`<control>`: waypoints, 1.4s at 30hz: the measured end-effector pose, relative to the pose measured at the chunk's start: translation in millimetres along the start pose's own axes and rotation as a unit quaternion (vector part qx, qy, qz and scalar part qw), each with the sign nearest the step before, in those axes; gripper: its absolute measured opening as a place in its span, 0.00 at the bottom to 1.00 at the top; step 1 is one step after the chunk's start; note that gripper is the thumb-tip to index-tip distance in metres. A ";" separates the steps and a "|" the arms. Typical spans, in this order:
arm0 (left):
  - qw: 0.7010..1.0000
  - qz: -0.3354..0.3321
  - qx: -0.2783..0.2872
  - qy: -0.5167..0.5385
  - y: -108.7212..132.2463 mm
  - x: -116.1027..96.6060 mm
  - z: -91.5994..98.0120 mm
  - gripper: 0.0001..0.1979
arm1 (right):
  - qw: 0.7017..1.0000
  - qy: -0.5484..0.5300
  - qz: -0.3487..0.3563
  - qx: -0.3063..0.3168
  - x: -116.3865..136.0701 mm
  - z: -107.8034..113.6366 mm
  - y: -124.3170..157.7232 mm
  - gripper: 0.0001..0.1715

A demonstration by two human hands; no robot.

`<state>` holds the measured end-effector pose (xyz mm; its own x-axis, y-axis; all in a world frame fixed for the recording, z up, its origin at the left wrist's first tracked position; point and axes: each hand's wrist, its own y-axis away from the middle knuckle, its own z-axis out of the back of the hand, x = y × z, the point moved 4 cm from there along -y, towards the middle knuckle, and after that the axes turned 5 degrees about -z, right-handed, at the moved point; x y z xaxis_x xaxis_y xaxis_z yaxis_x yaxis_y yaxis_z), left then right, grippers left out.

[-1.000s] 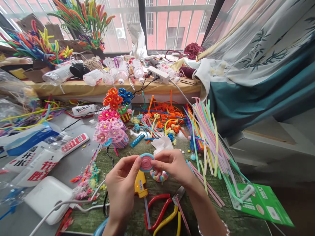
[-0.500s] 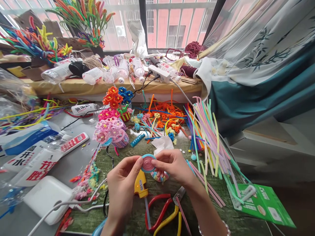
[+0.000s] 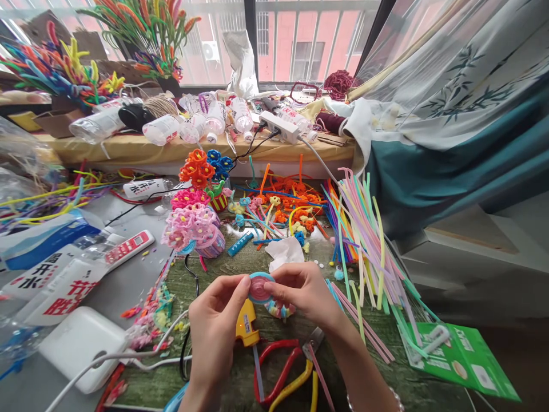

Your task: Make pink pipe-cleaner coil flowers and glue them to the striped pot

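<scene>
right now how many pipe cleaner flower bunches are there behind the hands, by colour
orange bunch: 1
blue bunch: 1
magenta bunch: 1
pale pink bunch: 1
total: 4

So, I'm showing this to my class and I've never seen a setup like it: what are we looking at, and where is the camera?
There is no machine here, only a person's two bare hands. The camera is worn on the person's head and looks forward and down, so we see roughly what the person sees. The left hand and right hand together pinch a coiled pink disc with a blue rim. On the green wood-patterned board lie a yellow glue gun, scissors with red and yellow handles, a crumpled tissue, long pastel pipe cleaners and a bunch of pink pipe-cleaner flowers.
</scene>
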<state>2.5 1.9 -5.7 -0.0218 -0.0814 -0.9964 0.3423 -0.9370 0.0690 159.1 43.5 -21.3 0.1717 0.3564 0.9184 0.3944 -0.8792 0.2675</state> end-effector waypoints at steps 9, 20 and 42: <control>0.999 0.017 0.006 0.042 1.3 2.6 -1.9 0.13 | 1.000 -0.001 0.010 -0.004 1.5 -1.3 1.0 0.20; 0.999 -0.011 -0.015 0.031 -3.0 3.3 -1.0 0.12 | 1.000 -0.003 0.011 0.003 -1.6 2.1 -3.3 0.23; 0.992 0.029 -0.025 0.117 -12.7 4.7 -14.4 0.13 | 0.999 0.039 0.005 0.004 -7.5 5.1 -6.0 0.22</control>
<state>11.7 18.3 -11.9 0.2164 -0.0484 -0.9751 0.3824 -0.9148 0.1303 160.1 47.7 -31.3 0.1050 0.3215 0.9411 0.4008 -0.8797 0.2558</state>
